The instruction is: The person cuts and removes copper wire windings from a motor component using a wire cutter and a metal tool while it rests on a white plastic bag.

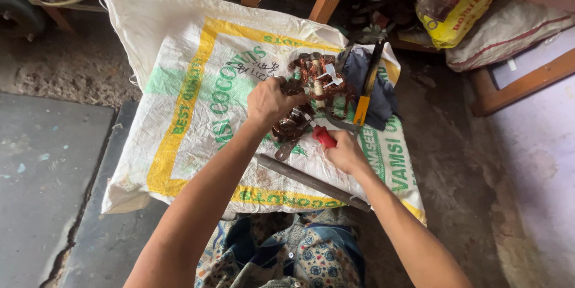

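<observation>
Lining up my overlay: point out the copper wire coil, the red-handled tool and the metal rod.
copper wire coil (311, 72), head view, on its upper windings
red-handled tool (324, 137), head view, on the red grip
metal rod (299, 177), head view, mid-shaft

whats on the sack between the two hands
In the head view, between the left hand and right hand lie the copper wire coil and the red-handled tool held by the right.

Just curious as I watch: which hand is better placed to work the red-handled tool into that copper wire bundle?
The right hand: it already grips the red-handled tool, tip toward the copper wire bundle. The left hand is busy holding the bundle.
</observation>
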